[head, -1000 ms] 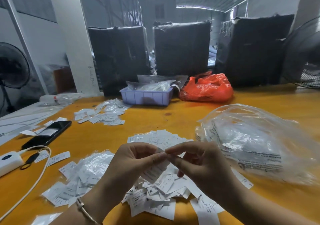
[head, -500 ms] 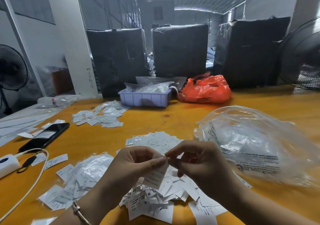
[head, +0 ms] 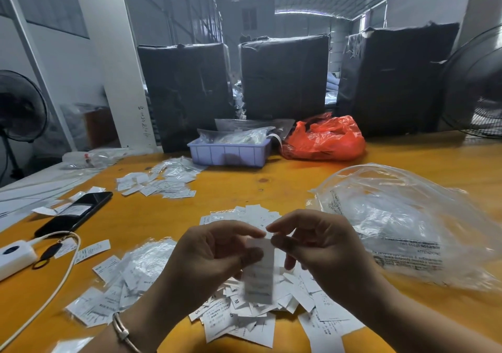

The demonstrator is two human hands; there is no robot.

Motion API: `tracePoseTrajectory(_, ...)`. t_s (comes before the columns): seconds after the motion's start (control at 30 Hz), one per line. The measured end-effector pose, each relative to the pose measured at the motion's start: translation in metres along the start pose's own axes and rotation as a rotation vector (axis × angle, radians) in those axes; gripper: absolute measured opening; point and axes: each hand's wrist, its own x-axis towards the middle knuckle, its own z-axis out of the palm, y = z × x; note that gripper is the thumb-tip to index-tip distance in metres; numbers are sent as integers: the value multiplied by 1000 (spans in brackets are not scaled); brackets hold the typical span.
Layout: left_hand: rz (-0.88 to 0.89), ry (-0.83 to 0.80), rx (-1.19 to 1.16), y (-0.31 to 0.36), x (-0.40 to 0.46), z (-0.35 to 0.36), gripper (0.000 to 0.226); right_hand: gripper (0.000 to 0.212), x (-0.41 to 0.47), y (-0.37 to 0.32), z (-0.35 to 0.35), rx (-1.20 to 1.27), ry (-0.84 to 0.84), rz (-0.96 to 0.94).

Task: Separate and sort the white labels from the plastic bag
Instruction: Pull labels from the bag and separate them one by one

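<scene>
The clear plastic bag [head: 402, 225], right of the pile of white labels [head: 244, 314], carries black print where only "THIS BAG IS NOT" and "ATTENZIONE" can be made out. In the pile itself, single letters "S" and "M" show on a few labels. The packets [head: 119, 290] left of the pile bear dark lines too blurred to read. The label [head: 259, 274] above the pile is smeared and illegible.

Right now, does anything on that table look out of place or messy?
A black phone lies among stray white labels at the left, one resting across it. The labels sit in loose, uneven heaps. Nothing looks damaged.
</scene>
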Motion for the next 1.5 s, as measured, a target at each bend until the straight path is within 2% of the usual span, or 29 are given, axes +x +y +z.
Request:
tracePoseTrajectory(0.1, -5, -41, 36, 1, 0, -1, 14, 17, 1, 0, 0, 24, 16, -21)
tracePoseTrajectory(0.27, -21, -39, 26, 3, 1, -4, 14, 16, 0, 1, 0, 21, 33, -35)
tracePoseTrajectory(0.37, -36, 63, 124, 2, 5, -18, 6, 8, 3, 1, -6, -96, 126, -40)
tracePoseTrajectory(0.43, -44, 173, 368, -7, 10, -37, 11, 5, 8, 3, -16, -275, 241, -63)
tracePoseTrajectory(0.5, -90, 244, 680, -17, 13, -57, 17, 5, 12, 8, -31, -575, 356, -110)
tracePoseTrajectory(0.57, -184, 275, 864, -28, 15, -75, 22, 7, 16, 13, -44, -858, 396, -110)
tracePoseTrajectory(0.63, -266, 297, 947, -37, 16, -88, 24, 11, 21, 18, -55, -1074, 348, -10)
tracePoseTrajectory(0.7, -330, 294, 1016, -43, 16, -96, 24, 20, 24, 25, -62, -1294, 248, 171)
tracePoseTrajectory(0.8, -393, 250, 1076, -46, 15, -101, 18, 38, 27, 32, -66, -1463, 125, 389)
tracePoseTrajectory(0.9, -402, 238, 1102, -48, 14, -103, 15, 37, 29, 37, -70, -1491, 51, 491)
tracePoseTrajectory(1.03, -403, 240, 1121, -49, 14, -103, 12, 8, 26, 39, -73, -1520, 27, 454)
tracePoseTrajectory(1.2, -276, 303, 1123, -43, 14, -94, 11, 21, 27, 37, -75, -1524, 128, 403)
tracePoseTrajectory(1.3, -120, 321, 1105, -35, 14, -84, 10, 20, 28, 38, -75, -1568, 163, 324)
tracePoseTrajectory(1.37, -20, 301, 1080, -30, 13, -74, 9, 16, 29, 38, -77, -1514, 246, 226)
tracePoseTrajectory(1.5, 142, 269, 934, -19, 11, -50, 10, 8, 25, 28, -73, -1156, 433, -97)
